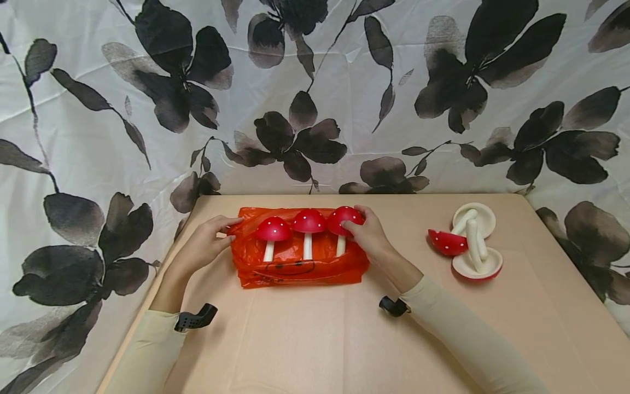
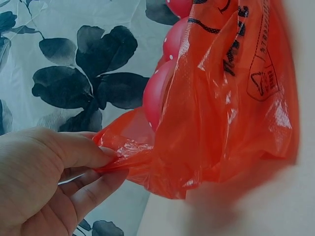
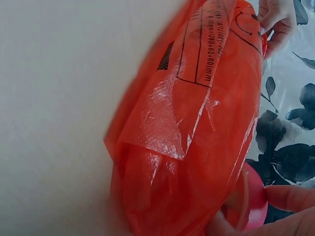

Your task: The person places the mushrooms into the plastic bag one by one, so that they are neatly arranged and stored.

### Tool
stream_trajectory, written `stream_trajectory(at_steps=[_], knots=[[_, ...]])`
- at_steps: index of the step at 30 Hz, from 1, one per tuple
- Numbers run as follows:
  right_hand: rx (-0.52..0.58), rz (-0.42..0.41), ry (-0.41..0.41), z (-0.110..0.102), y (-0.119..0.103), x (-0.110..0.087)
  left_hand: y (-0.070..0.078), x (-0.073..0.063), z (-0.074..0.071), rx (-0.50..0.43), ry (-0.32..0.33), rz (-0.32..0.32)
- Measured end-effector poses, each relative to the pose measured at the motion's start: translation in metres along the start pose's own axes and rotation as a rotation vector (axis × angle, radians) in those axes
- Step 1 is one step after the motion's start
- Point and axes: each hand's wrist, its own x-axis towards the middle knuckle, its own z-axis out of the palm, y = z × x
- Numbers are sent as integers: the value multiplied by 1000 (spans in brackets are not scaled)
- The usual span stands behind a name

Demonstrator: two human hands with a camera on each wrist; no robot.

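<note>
An orange-red plastic bag [image 1: 300, 279] with black print lies on the table, its opening spread. Three toy mushrooms [image 1: 307, 221] with white-dotted red caps and white stems stand in a row within the opening. My left hand [image 1: 209, 241] pinches the bag's left edge; the left wrist view shows the gathered film [image 2: 125, 157] between thumb and fingers. At the right end, my right hand [image 1: 374, 235] holds the rightmost mushroom [image 1: 344, 219] by its cap. In the right wrist view that cap [image 3: 256, 199] is partly behind the bag, between the fingers.
Right of the bag, three more toy mushrooms lie together on the table [image 1: 305, 345]: two with cream undersides up [image 1: 484, 219] [image 1: 462, 265], and one on its side with a red cap [image 1: 447, 242]. A floral cloth [image 1: 364, 109] hangs behind the table's far edge.
</note>
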Motion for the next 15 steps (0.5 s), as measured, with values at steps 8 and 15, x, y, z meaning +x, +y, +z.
stream_trajectory(at_steps=[8, 15], knots=[[-215, 23, -40, -5, -2, -1, 0, 1, 0, 5, -4, 6], [-724, -122, -48, -14, -6, -3, 0, 1, -1, 4, -3, 17]])
